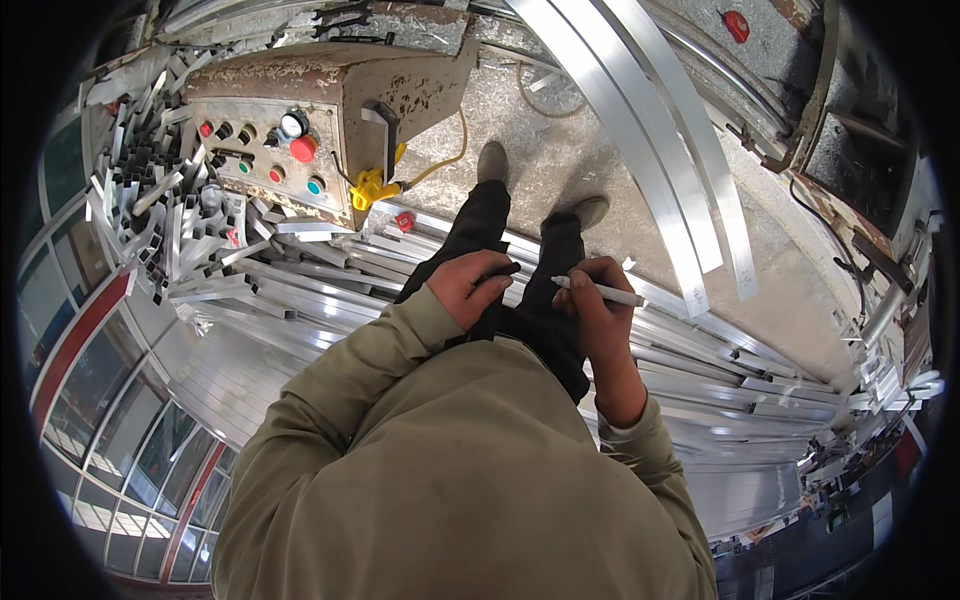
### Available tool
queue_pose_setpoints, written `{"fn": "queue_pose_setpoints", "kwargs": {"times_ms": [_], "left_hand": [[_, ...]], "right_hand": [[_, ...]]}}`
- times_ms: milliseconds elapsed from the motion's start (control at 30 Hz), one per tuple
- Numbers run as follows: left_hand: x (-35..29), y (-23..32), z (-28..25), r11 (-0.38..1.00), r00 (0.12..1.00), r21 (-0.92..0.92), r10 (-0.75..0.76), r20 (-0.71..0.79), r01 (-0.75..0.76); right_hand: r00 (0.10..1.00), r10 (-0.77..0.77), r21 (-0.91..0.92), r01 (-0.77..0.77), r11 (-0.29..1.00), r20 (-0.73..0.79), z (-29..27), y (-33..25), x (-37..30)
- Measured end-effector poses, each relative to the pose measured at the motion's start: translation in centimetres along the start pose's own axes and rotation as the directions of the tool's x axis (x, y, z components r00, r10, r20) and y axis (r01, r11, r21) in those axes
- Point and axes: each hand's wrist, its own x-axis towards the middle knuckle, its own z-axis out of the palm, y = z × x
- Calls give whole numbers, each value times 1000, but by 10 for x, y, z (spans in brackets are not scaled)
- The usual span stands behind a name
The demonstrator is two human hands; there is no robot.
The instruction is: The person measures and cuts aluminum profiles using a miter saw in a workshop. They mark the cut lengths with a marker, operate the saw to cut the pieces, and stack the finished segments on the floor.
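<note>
At centre, one white marker [624, 296], grasped in the right hand [597, 300], its tip bare and pointing left. Just left of it and apart, one small dark piece, seemingly the cap [511, 268], pinched in the left hand [468, 288]. To the right, long metal strips [640, 120], faint marks at their near ends. Stage, as judged: marker uncapped, some marking done; cap not yet refitted; further marking cannot be told.

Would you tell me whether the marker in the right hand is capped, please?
Uncapped: the marker points its bare tip left from the right hand; the left hand holds a dark piece, apparently the cap.
</note>
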Motion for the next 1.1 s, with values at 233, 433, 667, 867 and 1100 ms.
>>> {"fn": "queue_pose_setpoints", "kwargs": {"times_ms": [233, 433, 667, 867, 1100], "left_hand": [[-4, 5, -21, 987, 988, 34, 156, -15, -156], [-3, 8, -34, 978, 978, 23, 207, -30, -207], [-9, 23, -45, 949, 947, 52, 314, -60, -311], [-38, 30, -81, 903, 938, 278, 345, -15, -327], [-79, -9, -122, 975, 712, -141, 23, -702, -171]], "right_hand": [[999, -20, -90, 22, 996, 26, 30, -23, 0], [999, -28, -236, 38, 971, 44, 46, -52, 4], [995, 26, -272, 2, 962, 99, 77, -66, 1], [965, 188, -207, -149, 967, 185, 113, -66, -3], [943, 23, -434, 132, 891, 333, 139, -72, 7]]}}
